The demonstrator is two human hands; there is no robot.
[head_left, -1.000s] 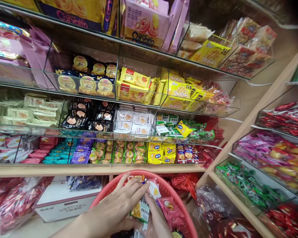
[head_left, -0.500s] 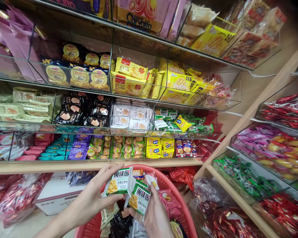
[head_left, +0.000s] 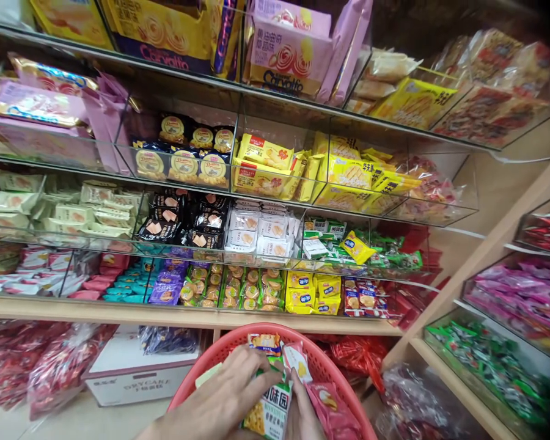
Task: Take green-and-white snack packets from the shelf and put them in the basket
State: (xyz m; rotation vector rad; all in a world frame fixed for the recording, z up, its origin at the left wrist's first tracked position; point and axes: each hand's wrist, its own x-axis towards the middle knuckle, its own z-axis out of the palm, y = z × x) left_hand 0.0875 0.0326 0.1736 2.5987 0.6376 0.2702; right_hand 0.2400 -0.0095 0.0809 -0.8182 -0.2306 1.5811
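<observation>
Both hands are low in the head view, inside the mouth of a red plastic basket (head_left: 195,366). My left hand (head_left: 224,391) curls its fingers over the top of a green-and-white snack packet (head_left: 270,412). Against the packet's right edge lies the thumb of my right hand (head_left: 305,412); its other fingers are hidden. A second such packet is not clearly visible under the hands. Around them in the basket are an orange-and-blue packet (head_left: 263,343), a white-and-pink packet (head_left: 294,360) and pink packets (head_left: 330,406).
Clear-fronted shelf bins of wrapped snacks rise ahead, including green-and-white packets (head_left: 323,229) with a yellow packet (head_left: 357,246) on top. A white carton (head_left: 132,379) and bagged red goods (head_left: 64,366) sit beneath. Angled side bins hold green sweets (head_left: 486,360).
My hands have lowered and come together in the basket, with the two green-and-white packets brought down from above its contents. The view has shifted left and up.
</observation>
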